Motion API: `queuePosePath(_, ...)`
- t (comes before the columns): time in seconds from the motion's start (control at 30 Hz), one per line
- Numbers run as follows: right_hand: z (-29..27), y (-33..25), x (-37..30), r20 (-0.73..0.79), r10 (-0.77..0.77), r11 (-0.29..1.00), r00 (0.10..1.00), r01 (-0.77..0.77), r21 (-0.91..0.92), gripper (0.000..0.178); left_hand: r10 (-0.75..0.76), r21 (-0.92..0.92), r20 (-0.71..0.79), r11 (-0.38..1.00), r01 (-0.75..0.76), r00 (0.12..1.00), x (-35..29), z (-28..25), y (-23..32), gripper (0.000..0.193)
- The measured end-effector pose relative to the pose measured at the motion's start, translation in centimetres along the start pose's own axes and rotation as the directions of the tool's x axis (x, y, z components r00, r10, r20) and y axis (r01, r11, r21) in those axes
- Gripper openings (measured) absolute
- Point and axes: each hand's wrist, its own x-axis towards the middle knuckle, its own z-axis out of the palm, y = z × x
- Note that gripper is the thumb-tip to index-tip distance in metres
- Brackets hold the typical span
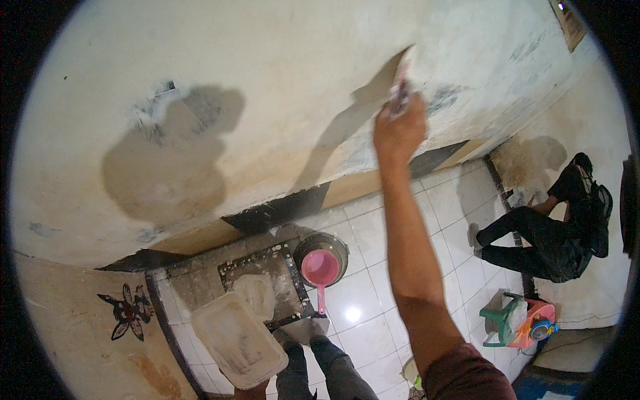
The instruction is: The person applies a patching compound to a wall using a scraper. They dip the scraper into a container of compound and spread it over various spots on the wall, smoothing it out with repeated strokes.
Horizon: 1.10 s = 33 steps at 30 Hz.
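The cream-painted wall, blotched with dark grey patches, rose above a floor of white square tiles. From where I stood, the person's right hand was closed around a thin, flat scraper smeared with white, raised at the wall. Its long axis carried on the line of the forearm, tip pointing up and slightly right; whether the tip touched the wall I couldn't tell. A dark grey patch lay just right of that hand. Well below and to the left, the left hand, partly hidden, gripped the near end of an off-white rectangular plastic tray, streaked inside. A pink plastic dipper sat over a dark round bucket beyond it. Another person in dark clothes crouched at the far right. I could read no label or writing on the scraper or tray.
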Motion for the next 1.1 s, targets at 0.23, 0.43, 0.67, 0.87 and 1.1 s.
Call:
queuePosePath(0.23, -1.1, -4.2, -16.1, 0.323, -0.035, 0.954, 0.946, -0.064, 0.293, 0.026, -0.043, 0.131, -0.019, 0.990, 0.045, 0.999, 0.3, 0.2, 0.3, 0.076)
queuePosePath(0.43, -1.8, 0.8, -13.8, 0.429, 0.504, 0.468, 0.749, -0.655, 0.594, 0.006, 0.011, 0.159, -0.071, 0.987, 0.000, 0.997, -0.4, 0.1, -1.1, 0.073)
queuePosePath(0.67, 7.0, -3.5, -16.5, 0.227, 0.216, 0.957, 0.950, -0.252, 0.144, 0.016, 0.085, 0.178, -0.112, 0.982, -0.064, 0.990, -0.4, 0.5, -0.6, 0.067)
queuePosePath(0.87, -1.4, -6.4, -27.9, 0.574, 0.174, 0.858, 0.800, -0.409, 0.310, 0.025, 0.141, 0.368, -0.100, 0.925, -0.095, 0.985, 0.5, -2.0, 0.7, 0.063)
queuePosePath(1.1, -1.5, 5.1, -12.4, 0.127, 0.138, 0.986, 0.982, -0.148, 0.077, 0.014, 0.094, 0.149, -0.190, 0.987, -0.065, 0.977, -1.2, 1.7, -2.1, 0.068)
